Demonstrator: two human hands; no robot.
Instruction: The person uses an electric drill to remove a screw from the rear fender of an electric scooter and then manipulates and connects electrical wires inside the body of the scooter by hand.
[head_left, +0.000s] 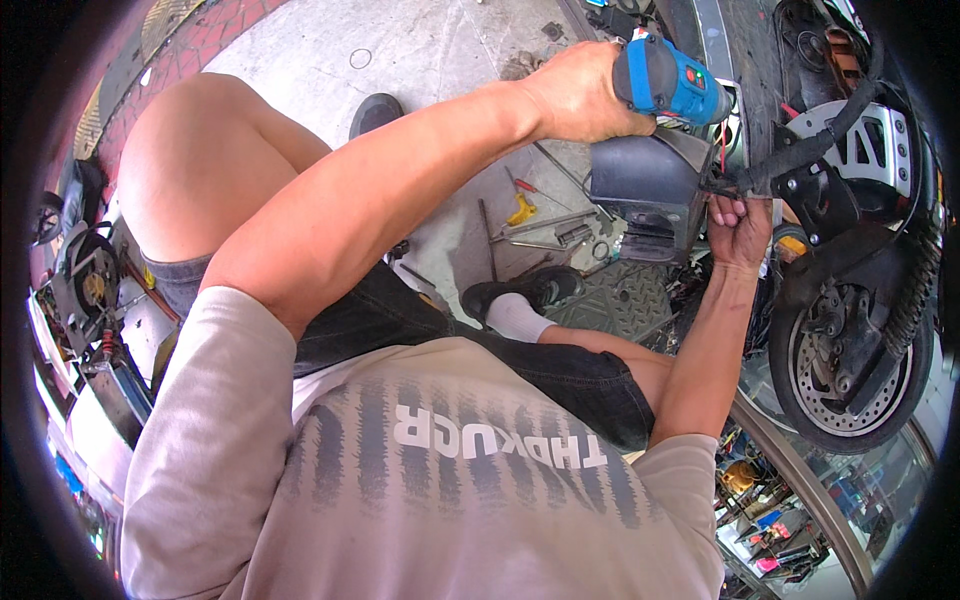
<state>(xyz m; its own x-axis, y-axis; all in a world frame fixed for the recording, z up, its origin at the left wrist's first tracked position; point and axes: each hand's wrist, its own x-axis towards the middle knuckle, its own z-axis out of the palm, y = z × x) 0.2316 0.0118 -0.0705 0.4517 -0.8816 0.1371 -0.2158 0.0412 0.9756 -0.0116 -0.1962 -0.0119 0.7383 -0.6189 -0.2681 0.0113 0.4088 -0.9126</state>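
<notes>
My left hand is wrapped round a blue and black cordless drill, whose nose points right toward the dark frame of a scooter-like vehicle. Below it, my right hand has its fingers curled upward at the frame's lower edge, beside a black wrapped cable. What those fingers grip is hidden. A dark grey plastic cover sits just left of my right hand, under the drill. A thin red wire runs down near the drill's nose.
On the right is a wheel with a drilled brake disc and a coil spring. A yellow-handled tool, a red screwdriver and several metal tools lie on the concrete floor. A glass case holding small goods stands at lower right.
</notes>
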